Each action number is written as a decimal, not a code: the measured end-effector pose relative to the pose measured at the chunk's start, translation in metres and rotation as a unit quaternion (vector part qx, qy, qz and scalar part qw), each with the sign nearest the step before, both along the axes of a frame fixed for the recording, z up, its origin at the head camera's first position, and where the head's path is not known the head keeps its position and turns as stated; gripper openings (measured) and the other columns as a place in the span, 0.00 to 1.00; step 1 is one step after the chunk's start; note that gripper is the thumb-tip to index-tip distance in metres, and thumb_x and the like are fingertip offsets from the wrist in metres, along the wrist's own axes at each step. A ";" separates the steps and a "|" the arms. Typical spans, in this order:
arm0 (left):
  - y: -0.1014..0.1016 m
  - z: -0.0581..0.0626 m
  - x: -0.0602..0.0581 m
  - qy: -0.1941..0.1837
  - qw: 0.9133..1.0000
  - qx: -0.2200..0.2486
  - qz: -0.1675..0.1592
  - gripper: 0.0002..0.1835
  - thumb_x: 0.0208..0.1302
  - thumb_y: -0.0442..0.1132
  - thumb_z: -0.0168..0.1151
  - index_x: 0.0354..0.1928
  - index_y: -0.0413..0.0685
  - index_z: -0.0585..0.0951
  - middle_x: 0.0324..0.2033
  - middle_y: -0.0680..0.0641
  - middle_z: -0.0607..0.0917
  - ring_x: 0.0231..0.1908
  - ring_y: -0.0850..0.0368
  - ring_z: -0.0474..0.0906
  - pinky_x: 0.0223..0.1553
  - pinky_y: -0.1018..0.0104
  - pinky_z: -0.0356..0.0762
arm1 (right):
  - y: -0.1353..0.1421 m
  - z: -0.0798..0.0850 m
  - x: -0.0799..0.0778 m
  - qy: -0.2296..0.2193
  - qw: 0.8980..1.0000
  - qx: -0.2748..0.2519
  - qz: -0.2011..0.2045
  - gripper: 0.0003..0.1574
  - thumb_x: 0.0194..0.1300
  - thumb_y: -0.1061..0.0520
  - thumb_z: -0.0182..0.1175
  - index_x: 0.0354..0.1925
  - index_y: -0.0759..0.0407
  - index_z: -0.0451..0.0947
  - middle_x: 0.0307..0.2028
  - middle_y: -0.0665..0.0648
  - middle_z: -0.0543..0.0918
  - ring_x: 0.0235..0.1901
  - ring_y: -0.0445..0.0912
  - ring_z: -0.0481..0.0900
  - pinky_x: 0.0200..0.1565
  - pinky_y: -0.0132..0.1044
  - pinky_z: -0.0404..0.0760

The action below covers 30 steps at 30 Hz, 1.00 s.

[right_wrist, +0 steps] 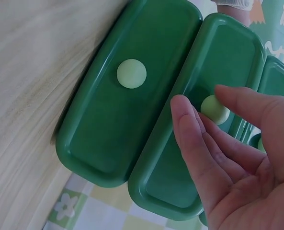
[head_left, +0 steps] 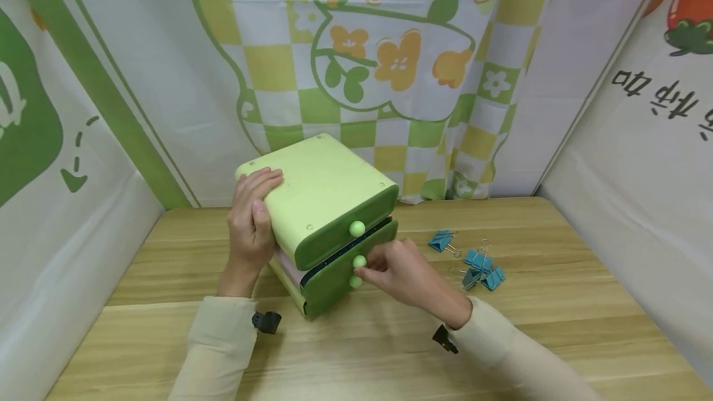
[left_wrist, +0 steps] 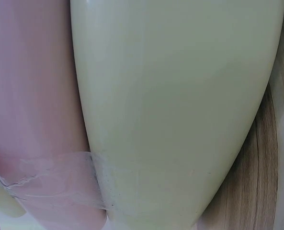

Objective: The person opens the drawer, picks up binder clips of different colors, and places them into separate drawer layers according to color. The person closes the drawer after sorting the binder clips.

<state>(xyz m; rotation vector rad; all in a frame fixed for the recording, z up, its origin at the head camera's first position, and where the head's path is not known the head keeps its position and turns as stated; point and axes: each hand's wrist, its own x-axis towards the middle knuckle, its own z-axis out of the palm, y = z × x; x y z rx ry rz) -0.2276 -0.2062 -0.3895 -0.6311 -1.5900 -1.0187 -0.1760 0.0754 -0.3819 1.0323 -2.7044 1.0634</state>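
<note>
A small drawer cabinet [head_left: 325,184] stands angled on the table, with a pale green top tier, a pink middle tier [left_wrist: 31,81] and a pale green bottom tier [left_wrist: 175,105]. Each dark green front carries a round, light green knob. The middle drawer [right_wrist: 228,57] sticks out a little, showing a dark gap under the top tier. My right hand [head_left: 403,274] pinches the middle knob [right_wrist: 214,110] between thumb and fingers. My left hand [head_left: 250,218] rests on the cabinet's left side, fingers laid over the top edge; the left wrist view shows only cabinet sides.
Several blue binder clips [head_left: 478,263] lie in a loose group on the wooden table [head_left: 557,302], right of the cabinet. Behind it hangs a checkered, flower-printed curtain [head_left: 312,73]. Clear tape [left_wrist: 60,179] crosses the side of the pink tier.
</note>
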 end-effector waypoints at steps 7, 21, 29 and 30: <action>0.001 0.000 0.000 -0.005 1.000 0.002 -0.002 0.25 0.67 0.33 0.41 0.53 0.30 0.86 0.54 0.31 0.88 0.63 0.36 0.80 0.80 0.37 0.57 | -0.006 0.000 -0.006 -0.004 1.000 -0.010 -0.002 0.07 0.68 0.56 0.71 0.34 0.59 0.91 0.29 0.53 0.93 0.28 0.39 0.91 0.29 0.24 0.84; 0.003 -0.003 0.000 -0.001 1.000 0.007 0.000 0.25 0.67 0.33 0.40 0.52 0.29 0.86 0.53 0.30 0.88 0.63 0.37 0.80 0.79 0.37 0.58 | -0.010 0.006 -0.011 -0.036 0.999 -0.002 0.005 0.04 0.66 0.59 0.71 0.34 0.59 0.90 0.30 0.55 0.93 0.29 0.39 0.90 0.31 0.25 0.86; 0.002 -0.001 -0.001 -0.003 1.000 0.005 0.001 0.25 0.67 0.34 0.41 0.52 0.30 0.86 0.53 0.31 0.88 0.63 0.36 0.80 0.80 0.38 0.59 | -0.012 0.004 -0.012 -0.040 0.999 0.002 -0.006 0.06 0.67 0.57 0.71 0.33 0.58 0.89 0.30 0.54 0.93 0.29 0.39 0.91 0.30 0.26 0.85; 0.002 -0.001 0.000 -0.003 1.000 0.006 0.001 0.25 0.67 0.34 0.41 0.52 0.30 0.86 0.53 0.31 0.88 0.63 0.35 0.80 0.80 0.38 0.59 | -0.011 0.003 -0.012 -0.039 0.999 0.010 -0.009 0.07 0.67 0.56 0.71 0.33 0.57 0.89 0.30 0.54 0.93 0.28 0.38 0.90 0.29 0.26 0.84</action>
